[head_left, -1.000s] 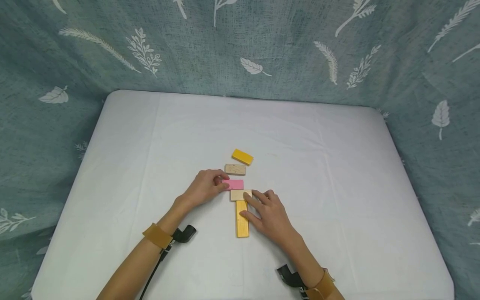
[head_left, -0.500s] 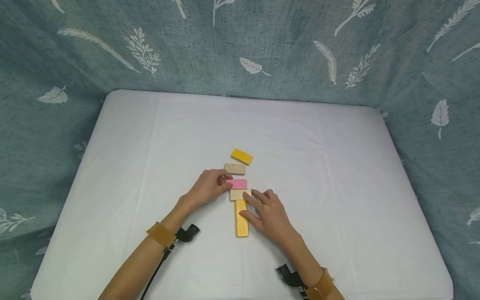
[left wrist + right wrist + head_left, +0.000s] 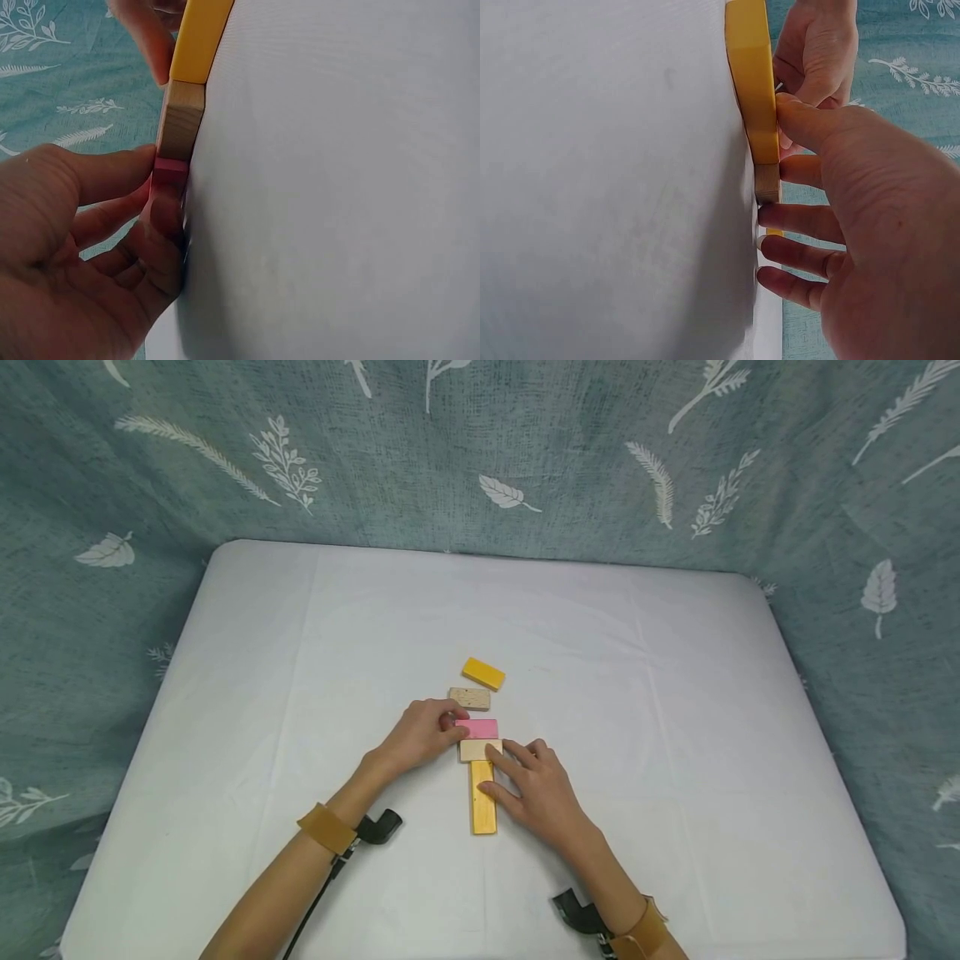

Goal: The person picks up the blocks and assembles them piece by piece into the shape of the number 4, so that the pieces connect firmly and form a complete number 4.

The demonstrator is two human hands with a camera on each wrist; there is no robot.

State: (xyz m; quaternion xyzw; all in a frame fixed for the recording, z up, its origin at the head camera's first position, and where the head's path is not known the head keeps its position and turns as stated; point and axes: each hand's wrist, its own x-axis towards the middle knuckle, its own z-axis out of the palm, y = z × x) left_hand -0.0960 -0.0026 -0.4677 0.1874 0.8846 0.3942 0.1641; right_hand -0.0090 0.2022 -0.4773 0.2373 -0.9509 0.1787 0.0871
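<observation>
My left hand [image 3: 416, 735] pinches the left end of a pink wooden block [image 3: 482, 728] between thumb and fingers. Directly below it, and touching it, a pale wooden block [image 3: 472, 751] lies crosswise. A long yellow block [image 3: 483, 814] extends from the pale block toward me, forming a T. My right hand [image 3: 546, 789] rests on these two with fairly straight, spread fingers: thumb on the yellow block, index finger on the pale one. The left wrist view shows the yellow, pale and pink pieces end to side in a row, flat on the table.
Beyond the pink block lies a speckled wooden block [image 3: 470, 699], and behind that a slanted smaller yellow block [image 3: 483, 673]. White cloth covers the table [image 3: 712, 718]. A patterned teal curtain [image 3: 450, 460] hangs along the back and sides.
My left hand has slid the pink block a short way right along the pale block's far edge. My right hand and the other blocks have stayed put.
</observation>
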